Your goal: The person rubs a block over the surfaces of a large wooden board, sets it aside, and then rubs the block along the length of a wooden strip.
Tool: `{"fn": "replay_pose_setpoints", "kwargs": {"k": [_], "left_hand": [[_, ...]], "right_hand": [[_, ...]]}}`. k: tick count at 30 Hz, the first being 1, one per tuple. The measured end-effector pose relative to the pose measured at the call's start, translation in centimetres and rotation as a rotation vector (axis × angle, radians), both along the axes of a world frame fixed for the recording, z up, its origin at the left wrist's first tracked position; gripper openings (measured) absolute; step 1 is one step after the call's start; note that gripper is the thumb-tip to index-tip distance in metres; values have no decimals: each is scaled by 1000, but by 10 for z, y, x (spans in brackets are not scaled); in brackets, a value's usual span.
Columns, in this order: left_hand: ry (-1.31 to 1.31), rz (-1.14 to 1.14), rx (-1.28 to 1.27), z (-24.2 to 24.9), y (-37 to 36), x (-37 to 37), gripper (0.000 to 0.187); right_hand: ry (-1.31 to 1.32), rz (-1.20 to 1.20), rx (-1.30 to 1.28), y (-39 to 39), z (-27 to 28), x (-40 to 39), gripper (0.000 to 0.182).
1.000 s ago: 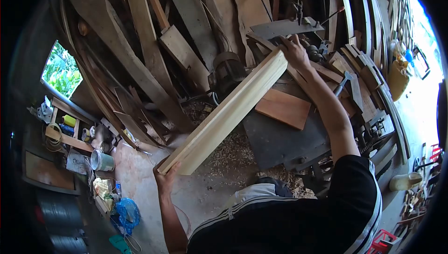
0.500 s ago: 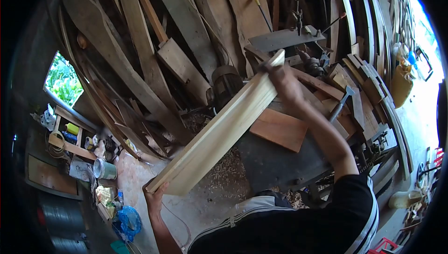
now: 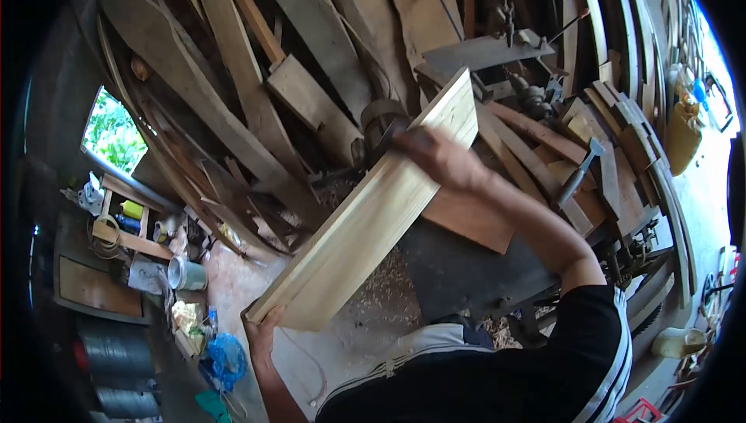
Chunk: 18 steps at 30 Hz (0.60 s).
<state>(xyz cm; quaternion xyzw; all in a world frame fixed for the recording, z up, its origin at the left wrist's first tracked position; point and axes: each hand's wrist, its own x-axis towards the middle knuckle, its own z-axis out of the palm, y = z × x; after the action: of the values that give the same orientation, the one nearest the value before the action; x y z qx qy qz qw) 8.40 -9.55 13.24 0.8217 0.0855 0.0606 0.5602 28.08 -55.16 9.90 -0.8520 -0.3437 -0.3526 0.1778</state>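
Window (image 3: 113,134): far left, bright green foliage behind it, well apart from the work.
Shelf clutter (image 3: 128,225): low left, small tins and rolls of tape on a wooden rack; a metal can (image 3: 186,274) stands on the floor just beside it.
Blue plastic bag (image 3: 225,357): on the floor near the person's left forearm.
Left hand (image 3: 264,326): under the near end of the pale wooden plank (image 3: 373,209), fingers curled up around the end edge and clamped on it.
Pale wooden plank: held in the air, running from the lower left up to the upper right, broad face tilted toward the camera, above the sawdust-strewn floor and the machine table's near edge.
Leaning boards (image 3: 233,89): dark old planks stacked against the wall behind the plank, not touching it.
Right hand (image 3: 439,160): on the plank's upper half, laid over its right edge; blurred, so fingers appear wrapped on the wood, but how tightly cannot be told.
Machine table (image 3: 458,271): dark metal top below the right arm, a reddish board (image 3: 470,217) lying on it.
Hammer (image 3: 579,170): resting among offcuts to the right.
Step in hand: by the look of it, turning and inspecting the plank between both hands.
Next move calls for: probably a firm two-handed grip while the long plank swings clear of the leaning boards.
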Motion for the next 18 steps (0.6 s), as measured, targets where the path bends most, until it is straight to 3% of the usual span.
{"fn": "replay_pose_setpoints", "kwargs": {"k": [1,2,3,4,6,7,8,10,12,14,16,18], "left_hand": [[14,11,11,1,3,-5,23],[19,8,9,1,3,-5,22],[13,4,-1,0,2,-4,22],[2,11,-11,1,-1,-3,22],[21,12,1,6,-5,-3,21],[6,13,-4,7,-7,-3,21],[-2,-1,-17,7,-10,-4,22],[-5,-2,-26,5,-11,-7,22],[-32,-21,-4,2,-8,-11,23],[-2,5,3,3,-8,-14,23],[-20,-57,23,-6,-2,-13,24],[-16,-23,53,-12,-4,-23,28]], "right_hand": [[6,-35,130,-22,-2,28,38],[512,-322,281,-39,32,21,35],[53,-436,62,-79,5,57,33],[22,-501,194,-100,-9,85,32],[182,-482,117,-83,5,79,32],[350,-532,-135,-56,-10,81,30],[-27,-58,154,-28,-19,67,28],[-94,-5,137,-21,7,40,26],[395,-376,209,-81,6,65,25],[353,-506,157,-143,-17,97,27],[411,-700,-161,-199,-58,118,28],[373,-730,-278,-224,-108,105,29]]}}
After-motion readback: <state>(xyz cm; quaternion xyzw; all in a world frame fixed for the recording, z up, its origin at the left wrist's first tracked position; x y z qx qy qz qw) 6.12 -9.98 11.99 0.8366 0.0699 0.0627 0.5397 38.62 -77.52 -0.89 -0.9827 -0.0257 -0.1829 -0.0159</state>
